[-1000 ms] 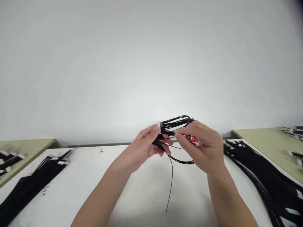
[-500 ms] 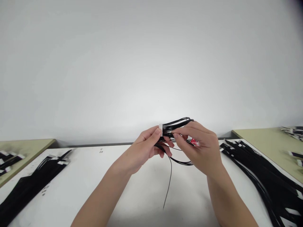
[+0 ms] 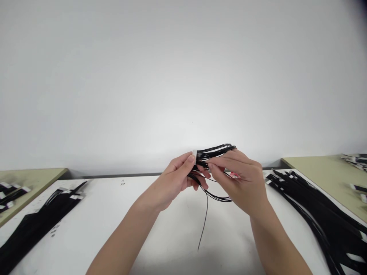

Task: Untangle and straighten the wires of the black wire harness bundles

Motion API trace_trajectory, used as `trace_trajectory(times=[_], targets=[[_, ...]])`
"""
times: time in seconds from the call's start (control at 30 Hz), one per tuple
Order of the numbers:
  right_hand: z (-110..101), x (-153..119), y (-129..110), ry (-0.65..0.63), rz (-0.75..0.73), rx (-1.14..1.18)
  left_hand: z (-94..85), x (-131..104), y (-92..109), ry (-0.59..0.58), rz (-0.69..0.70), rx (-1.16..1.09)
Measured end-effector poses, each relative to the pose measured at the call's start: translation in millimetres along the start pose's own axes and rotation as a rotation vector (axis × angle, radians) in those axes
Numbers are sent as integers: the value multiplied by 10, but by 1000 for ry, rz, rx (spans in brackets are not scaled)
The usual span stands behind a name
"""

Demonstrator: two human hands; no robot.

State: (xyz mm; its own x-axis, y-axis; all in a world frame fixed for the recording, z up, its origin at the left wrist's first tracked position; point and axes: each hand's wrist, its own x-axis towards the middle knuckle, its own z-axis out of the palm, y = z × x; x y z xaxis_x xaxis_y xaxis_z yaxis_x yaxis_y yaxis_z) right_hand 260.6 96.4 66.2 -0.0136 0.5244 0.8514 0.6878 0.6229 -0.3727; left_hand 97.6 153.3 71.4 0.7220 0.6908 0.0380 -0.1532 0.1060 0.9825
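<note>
My left hand (image 3: pixel 179 172) pinches a white connector (image 3: pixel 195 154) between thumb and fingers, above the table. A bundle of thin black wires (image 3: pixel 213 151) runs out of the connector's right side and bends over behind my right hand (image 3: pixel 239 173). Thumb and forefinger of that hand are closed on a black wire close to the connector; its tip is hidden by the fingers. More wires (image 3: pixel 219 198) loop below, between both hands. One loose wire (image 3: pixel 205 221) hangs down toward the table. Something red and white (image 3: pixel 234 175) shows partly behind my right hand.
On the white table (image 3: pixel 114 217), black cable bundles (image 3: pixel 40 221) with white ends lie at the left, and more cable bundles (image 3: pixel 318 221) at the right. Raised beige surfaces (image 3: pixel 312 172) on both sides hold further cables. A pale wall (image 3: pixel 183 76) stands behind.
My right hand has shifted slightly left, its fingertips nearer the connector. The left hand and connector stay nearly still.
</note>
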Motion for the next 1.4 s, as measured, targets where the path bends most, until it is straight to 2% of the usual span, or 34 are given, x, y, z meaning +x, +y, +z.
trace_trajectory(times=[0.3,0.5,0.6,0.67,0.77,0.83,0.93,1.0,1.1,1.3,1.4], targets=[[-25,-13,-17,-29,133,54,-17,18,12,-16,1,15],[-321,-32,111,22,309,136,-50,6,48,2,20,-103],[-454,-28,215,-26,410,132,-75,2,63,26,35,-188],[-489,-21,264,-165,499,97,-90,-1,66,33,54,-225],[-453,-9,271,-538,574,76,-96,-4,58,33,86,-271],[-391,-7,238,-748,542,122,-92,-4,49,28,98,-294],[-318,-9,187,-864,435,183,-84,-4,38,29,108,-309],[-326,-12,188,-857,429,193,-84,-7,38,43,102,-314],[-440,-11,256,-770,480,197,-87,-9,49,62,89,-316],[-764,-35,404,-527,556,331,-89,-4,68,59,68,-287],[-844,-73,421,-345,542,534,-87,-13,58,66,65,-256]])
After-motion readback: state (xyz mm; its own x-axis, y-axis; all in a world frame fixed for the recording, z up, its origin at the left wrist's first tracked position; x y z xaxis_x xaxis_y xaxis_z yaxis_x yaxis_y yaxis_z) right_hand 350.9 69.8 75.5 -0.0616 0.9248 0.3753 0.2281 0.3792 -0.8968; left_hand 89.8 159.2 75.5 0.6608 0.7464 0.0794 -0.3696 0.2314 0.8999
